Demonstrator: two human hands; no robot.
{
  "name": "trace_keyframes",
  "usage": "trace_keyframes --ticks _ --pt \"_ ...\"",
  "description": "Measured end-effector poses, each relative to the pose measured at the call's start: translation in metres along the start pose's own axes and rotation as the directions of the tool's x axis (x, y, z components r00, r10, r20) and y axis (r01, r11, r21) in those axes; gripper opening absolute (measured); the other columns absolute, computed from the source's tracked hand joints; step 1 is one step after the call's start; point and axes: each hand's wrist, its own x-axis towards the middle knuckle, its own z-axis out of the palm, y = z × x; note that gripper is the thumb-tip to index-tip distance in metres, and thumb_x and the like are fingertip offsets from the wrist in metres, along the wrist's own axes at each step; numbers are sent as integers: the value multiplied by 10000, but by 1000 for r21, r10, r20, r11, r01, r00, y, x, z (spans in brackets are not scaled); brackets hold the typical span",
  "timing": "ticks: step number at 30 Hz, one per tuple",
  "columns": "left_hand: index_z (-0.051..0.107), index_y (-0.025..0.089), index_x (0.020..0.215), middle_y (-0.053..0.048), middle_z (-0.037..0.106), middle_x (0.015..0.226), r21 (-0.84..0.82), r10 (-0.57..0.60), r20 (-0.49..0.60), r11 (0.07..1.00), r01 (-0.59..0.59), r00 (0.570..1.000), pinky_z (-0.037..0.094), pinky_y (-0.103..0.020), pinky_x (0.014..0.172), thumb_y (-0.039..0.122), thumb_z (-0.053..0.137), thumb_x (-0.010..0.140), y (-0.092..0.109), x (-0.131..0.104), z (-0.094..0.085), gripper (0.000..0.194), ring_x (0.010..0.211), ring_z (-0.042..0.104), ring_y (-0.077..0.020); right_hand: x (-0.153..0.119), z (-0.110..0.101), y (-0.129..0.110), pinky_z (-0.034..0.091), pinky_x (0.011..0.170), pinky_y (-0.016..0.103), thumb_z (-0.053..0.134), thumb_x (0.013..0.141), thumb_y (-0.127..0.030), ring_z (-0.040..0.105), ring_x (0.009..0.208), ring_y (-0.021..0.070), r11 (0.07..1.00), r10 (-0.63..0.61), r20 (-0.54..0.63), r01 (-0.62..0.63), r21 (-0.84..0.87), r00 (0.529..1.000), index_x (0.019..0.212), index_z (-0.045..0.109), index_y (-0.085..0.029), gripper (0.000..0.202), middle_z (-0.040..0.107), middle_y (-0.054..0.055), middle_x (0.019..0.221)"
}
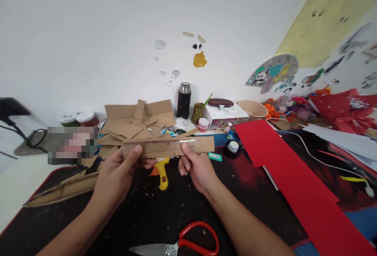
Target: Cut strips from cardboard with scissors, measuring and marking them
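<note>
A clear ruler (161, 147) lies flat along a strip of cardboard (207, 144), both held up together above the dark mat. My left hand (119, 171) grips their left end, thumb on the ruler and fingers behind. Toward the right side, my right hand (196, 165) pinches ruler and strip with its thumb on top. Below and behind them a yellow hot glue gun (163, 174) rests on the mat, its upper part hidden by the strip. Scissors with red handles (198, 238) lie at the near edge, partly cut off by the frame.
Cardboard pieces (126, 128) pile up at the back left. A black flask (184, 103) stands by the wall. Red card (282, 169) stretches down the right side, near a white cable (318, 150). A green box (215, 156) lies past my right hand.
</note>
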Motion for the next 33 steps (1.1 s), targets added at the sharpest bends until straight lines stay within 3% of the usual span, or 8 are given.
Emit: trace_keyframes --ticks 5,17,20,26,33 --pt "773 148 819 -44 798 667 24 -22 -6 999 23 1000 629 -248 538 559 1048 619 4 -1 3 533 554 742 -191 -1 1 0 278 443 254 891 834 -642 495 386 116 999 -4 5 4 -32 1000 469 481 -219 693 396 -63 399" --pt "750 152 868 -85 841 818 7 -56 27 998 56 998 645 -264 569 518 1019 685 3 -1 -1 490 678 813 -251 -1 2 -2 291 450 254 863 824 -712 486 394 113 998 21 -4 -21 -53 1000 461 464 -227 726 387 -62 400" --pt "787 144 945 -88 859 894 -6 -61 12 998 61 998 652 -267 571 510 1038 658 4 -1 1 529 676 812 -240 -1 2 -1 283 440 245 885 792 -722 488 389 109 999 27 -15 -28 -36 1000 493 479 -223 709 401 -69 408" --pt "815 157 806 -62 819 716 -4 -33 6 999 33 999 644 -247 581 528 1067 592 4 2 1 497 615 764 -203 0 2 -2 277 436 244 883 754 -764 511 393 114 998 47 -17 -48 -31 999 502 483 -223 719 399 -72 419" --pt "843 179 841 -50 845 832 -17 -24 -24 1000 24 999 656 -234 636 514 1071 590 5 0 1 476 685 769 -188 -3 4 -2 272 446 254 864 754 -786 502 403 118 996 75 6 -75 -39 997 470 481 -223 738 408 -55 417"
